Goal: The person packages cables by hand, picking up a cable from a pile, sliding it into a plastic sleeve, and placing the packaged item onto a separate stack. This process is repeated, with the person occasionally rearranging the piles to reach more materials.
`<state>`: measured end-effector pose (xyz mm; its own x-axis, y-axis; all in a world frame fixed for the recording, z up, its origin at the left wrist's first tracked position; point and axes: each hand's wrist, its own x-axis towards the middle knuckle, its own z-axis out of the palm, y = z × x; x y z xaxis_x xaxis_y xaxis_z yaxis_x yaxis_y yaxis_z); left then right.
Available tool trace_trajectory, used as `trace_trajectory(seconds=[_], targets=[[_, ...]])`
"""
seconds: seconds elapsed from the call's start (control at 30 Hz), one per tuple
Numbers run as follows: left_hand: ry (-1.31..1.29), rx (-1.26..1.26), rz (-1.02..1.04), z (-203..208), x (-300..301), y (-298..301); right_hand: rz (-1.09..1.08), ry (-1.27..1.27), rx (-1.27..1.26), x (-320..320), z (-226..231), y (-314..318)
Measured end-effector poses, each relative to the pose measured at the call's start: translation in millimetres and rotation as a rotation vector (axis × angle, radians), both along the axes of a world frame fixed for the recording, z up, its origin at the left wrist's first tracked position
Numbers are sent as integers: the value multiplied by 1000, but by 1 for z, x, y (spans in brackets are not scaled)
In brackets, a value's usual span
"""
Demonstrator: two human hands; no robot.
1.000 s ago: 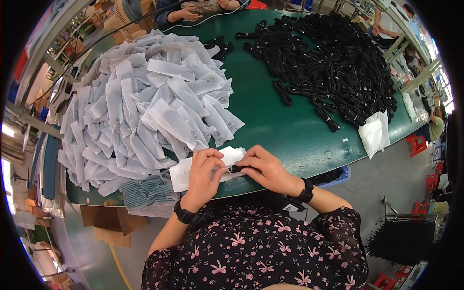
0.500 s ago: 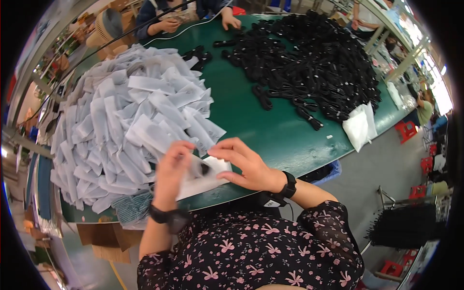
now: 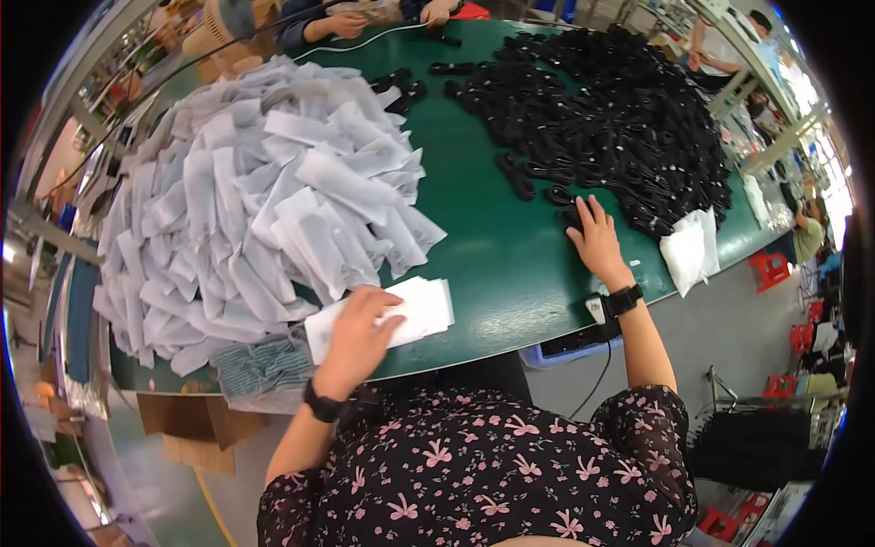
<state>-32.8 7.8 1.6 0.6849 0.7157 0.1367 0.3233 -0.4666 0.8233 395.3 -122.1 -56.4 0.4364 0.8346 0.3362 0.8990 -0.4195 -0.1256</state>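
Note:
My left hand (image 3: 357,330) rests on a stack of white translucent bags (image 3: 424,308) at the table's near edge, its fingers loosely bent and the thumb apart from them. To the right, my right hand (image 3: 599,244) is stretched out, fingers spread, over a bundled black cable (image 3: 571,215) at the near edge of a big heap of black cables (image 3: 602,118). The fingertips touch that bundle and partly cover it. Left of the stack rises a large pile of filled frosted bags (image 3: 246,201), with dark shapes faintly showing through some of them.
A blue-grey knitted cloth (image 3: 262,369) lies at the near left edge. White plastic bags (image 3: 690,251) sit at the right edge of the green table (image 3: 474,210). A blue-rimmed bin (image 3: 556,354) stands below the edge. Across the table are a co-worker's hands (image 3: 346,25).
The bag with something dark inside has left my hands. My left hand has come down onto the white stack; my right hand has moved far right to the cables. The view has shifted slightly.

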Motion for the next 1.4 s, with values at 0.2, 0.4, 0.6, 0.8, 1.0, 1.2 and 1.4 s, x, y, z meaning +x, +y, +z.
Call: trace_trajectory(seconds=[0.2,0.4,0.6,0.8,1.0,1.2,1.4], targets=[[42,317,41,-27,16,-21,252,100,-6,-106,28,17],[17,332,77,-30,12,-20,178,108,-118,-130,38,4],[-33,242,118,-40,9,-15,218,827,-13,-149,42,7],[-101,12,167,-35,7,-15,485,1122,105,-206,48,18],[-152,-139,201,-40,5,-13,712,585,45,-220,48,20],[-182,-52,114,-28,7,-14,844,434,43,-217,44,25],[-170,389,-82,-8,10,-13,296,1486,-488,-209,47,42]])
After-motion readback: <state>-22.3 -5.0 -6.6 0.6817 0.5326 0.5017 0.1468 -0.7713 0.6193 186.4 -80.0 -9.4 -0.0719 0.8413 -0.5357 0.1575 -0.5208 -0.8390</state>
